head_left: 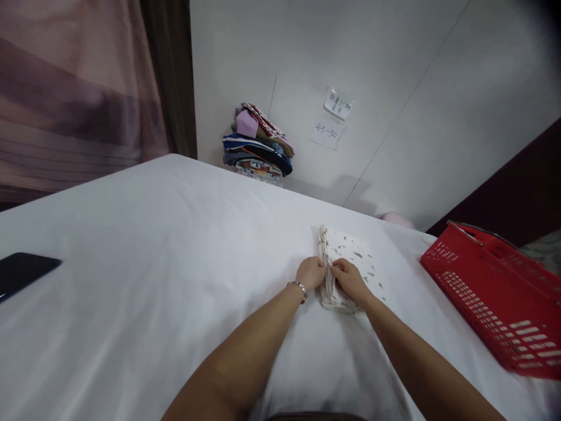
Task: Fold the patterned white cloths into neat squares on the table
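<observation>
A folded white cloth with small dark prints [350,251] lies on the white-covered table [175,245], right of centre. My left hand [310,272], with a bracelet on its wrist, is closed on the cloth's left folded edge. My right hand [349,279] rests on top of the cloth beside it, fingers pinched at the same edge. The two hands touch each other at the fingertips.
A red plastic basket [495,298] stands tilted at the table's right edge. A stack of folded colourful clothes [258,143] sits at the far side against the white wall, near two paper notes [333,117]. A black phone [21,272] lies at the left.
</observation>
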